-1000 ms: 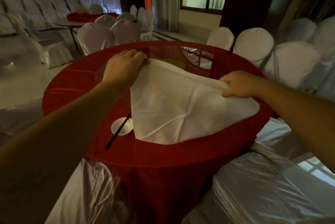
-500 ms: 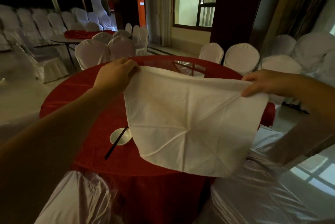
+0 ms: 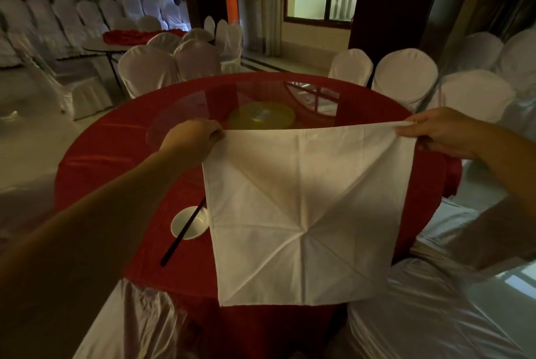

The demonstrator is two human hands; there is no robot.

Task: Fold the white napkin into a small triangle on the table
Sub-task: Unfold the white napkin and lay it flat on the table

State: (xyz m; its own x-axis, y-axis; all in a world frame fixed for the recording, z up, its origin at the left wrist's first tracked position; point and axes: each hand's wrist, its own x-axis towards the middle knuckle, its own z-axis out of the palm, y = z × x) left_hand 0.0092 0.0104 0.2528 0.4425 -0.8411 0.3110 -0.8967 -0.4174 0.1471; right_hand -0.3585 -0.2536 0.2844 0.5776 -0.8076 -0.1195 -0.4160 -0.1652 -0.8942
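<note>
The white napkin (image 3: pixel 304 210) hangs fully unfolded as a square in the air above the near side of the round red table (image 3: pixel 121 161). Crease lines radiate from a point low in its middle. My left hand (image 3: pixel 194 141) pinches its top left corner. My right hand (image 3: pixel 441 133) pinches its top right corner. The top edge is stretched taut between both hands. Its lower edge hangs past the table's front rim.
A small white dish (image 3: pixel 187 223) with a black chopstick (image 3: pixel 182 234) across it lies on the table left of the napkin. A glass turntable with a yellow centre (image 3: pixel 261 119) fills the table's middle. White-covered chairs (image 3: pixel 406 74) ring the table, two close in front.
The napkin went from lying on the table to being lifted and spread out flat in the air. Both hands rose and moved apart, pulling the top edge straight.
</note>
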